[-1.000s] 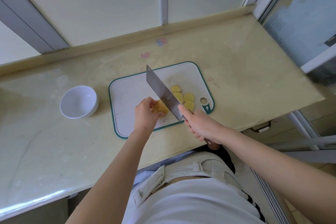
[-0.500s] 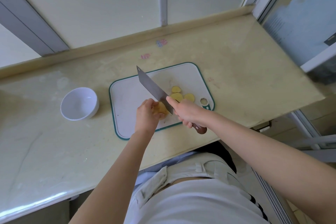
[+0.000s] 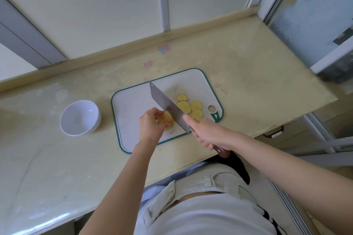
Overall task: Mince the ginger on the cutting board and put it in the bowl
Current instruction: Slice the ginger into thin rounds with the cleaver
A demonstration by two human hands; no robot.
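A white cutting board [image 3: 131, 105] with a teal rim lies on the counter. My left hand [image 3: 150, 126] pinches a yellow ginger piece [image 3: 168, 120] near the board's front. My right hand [image 3: 208, 133] grips the brown handle of a cleaver [image 3: 166, 105]; its index finger lies along the blade's spine. The blade stands just right of the held ginger. Several cut ginger slices [image 3: 189, 108] lie right of the blade. A white bowl [image 3: 80, 118] with nothing in it stands left of the board.
The beige counter [image 3: 248, 82] runs from the wall ledge at the back to its front edge by my body. Small coloured stickers [image 3: 164, 49] mark it behind the board. A glass door frame stands at the right.
The cleaver went down and left onto the ginger half a second ago, covering some slices; now it has come back right and up, and the slices show again. My left hand stayed on the ginger.
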